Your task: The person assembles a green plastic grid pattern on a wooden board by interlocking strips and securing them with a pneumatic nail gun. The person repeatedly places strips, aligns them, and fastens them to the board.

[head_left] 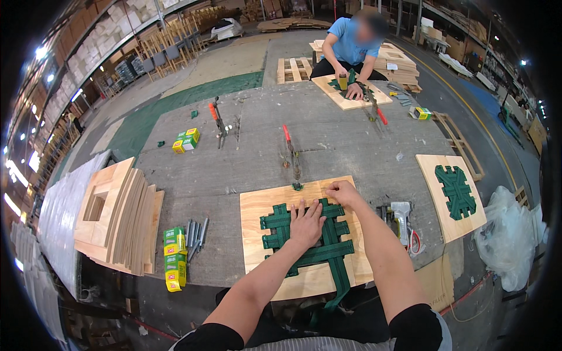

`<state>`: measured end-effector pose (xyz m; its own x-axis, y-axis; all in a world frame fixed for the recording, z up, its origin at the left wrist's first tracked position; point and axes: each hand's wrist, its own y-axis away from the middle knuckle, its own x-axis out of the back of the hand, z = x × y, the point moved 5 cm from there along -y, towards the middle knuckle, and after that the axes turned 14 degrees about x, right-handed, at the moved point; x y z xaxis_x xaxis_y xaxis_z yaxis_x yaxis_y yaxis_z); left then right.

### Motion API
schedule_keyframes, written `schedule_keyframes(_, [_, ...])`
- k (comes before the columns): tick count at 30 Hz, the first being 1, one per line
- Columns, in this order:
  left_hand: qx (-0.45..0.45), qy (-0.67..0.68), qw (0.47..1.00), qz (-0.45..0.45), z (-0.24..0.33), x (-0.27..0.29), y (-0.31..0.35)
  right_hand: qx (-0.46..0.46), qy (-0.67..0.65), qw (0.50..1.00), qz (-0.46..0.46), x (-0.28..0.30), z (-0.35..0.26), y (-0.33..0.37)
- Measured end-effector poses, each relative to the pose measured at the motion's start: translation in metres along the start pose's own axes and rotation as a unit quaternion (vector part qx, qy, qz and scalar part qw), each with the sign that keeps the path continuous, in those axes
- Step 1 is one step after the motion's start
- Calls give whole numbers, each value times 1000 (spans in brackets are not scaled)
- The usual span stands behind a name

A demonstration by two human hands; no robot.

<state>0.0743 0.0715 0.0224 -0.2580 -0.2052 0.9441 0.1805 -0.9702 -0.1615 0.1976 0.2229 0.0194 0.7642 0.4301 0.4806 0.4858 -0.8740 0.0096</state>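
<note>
A light plywood panel (253, 205) lies at the table's near edge, with dark green webbing straps (319, 254) woven across its middle. One strap's long tail hangs over the panel's front edge. My left hand (305, 227) rests flat on the webbing, fingers spread. To its upper right, my right hand (344, 194) is closed in a pinch just above the upper right strap ends; whatever is between its fingertips is too small to make out. A red-handled toggle clamp (296, 169) stands at the panel's far edge.
Left: stacked wooden frames (108, 219), staple boxes (174, 257) and staple strips (196, 235). Right: a staple gun (401, 217), red-handled pliers (414, 241) and a finished-looking webbed panel (436, 199). Across the table, a person in blue (354, 44) works on another panel (345, 104).
</note>
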Motion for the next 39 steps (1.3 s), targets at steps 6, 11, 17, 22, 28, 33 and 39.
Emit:
schedule_keyframes(6, [6,11,1000,11,-8,-1,3,45,77,994,-59,-14,-17,2])
schedule_keyframes(11, [-1,20,1000,17,0,0,3,52,174,983,-33,-9,-13,3])
schedule_keyframes(17, [17,6,1000,2,2,0,4,42,193,980,-2,-7,-20,10])
schedule_keyframes(22, [39,-13,999,-22,-2,2,3,12,-179,976,126,32,-22,40])
schedule_keyframes(28, [41,-4,999,-23,0,0,3,-38,217,923,316,170,35,186])
schedule_keyframes(33, [31,3,999,6,-2,2,4,-176,322,908,203,163,60,218])
schedule_keyframes(39, [39,1,999,6,-6,3,5,-231,313,908,154,154,51,196])
